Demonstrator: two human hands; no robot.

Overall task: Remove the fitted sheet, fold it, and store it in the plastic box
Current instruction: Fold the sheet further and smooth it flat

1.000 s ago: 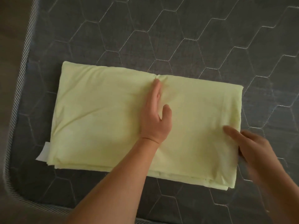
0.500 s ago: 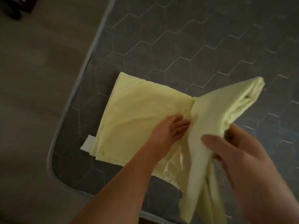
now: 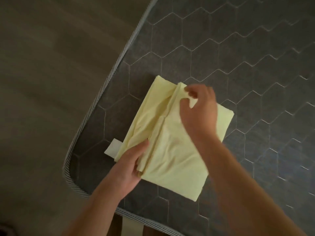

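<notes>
The pale yellow fitted sheet (image 3: 177, 155) lies folded into a compact rectangle on the dark grey mattress (image 3: 247, 68), near its rounded corner. A white label (image 3: 112, 148) sticks out from the sheet's left edge. My left hand (image 3: 131, 162) grips the near end of the folded-over edge, thumb on top. My right hand (image 3: 199, 109) pinches the far end of that same edge between thumb and fingertips. The upper layer is creased along the fold line. No plastic box is in view.
The mattress has hexagon quilting and a striped piped rim (image 3: 95, 106) running along its left side and round the corner. Brown wooden floor (image 3: 51, 82) lies beyond the rim to the left. A strip of wooden bed frame (image 3: 119, 225) shows below the mattress corner.
The right half of the sheet has been carried over onto the left half, halving it. My left hand slid from the centre to the near edge; the view swung right.
</notes>
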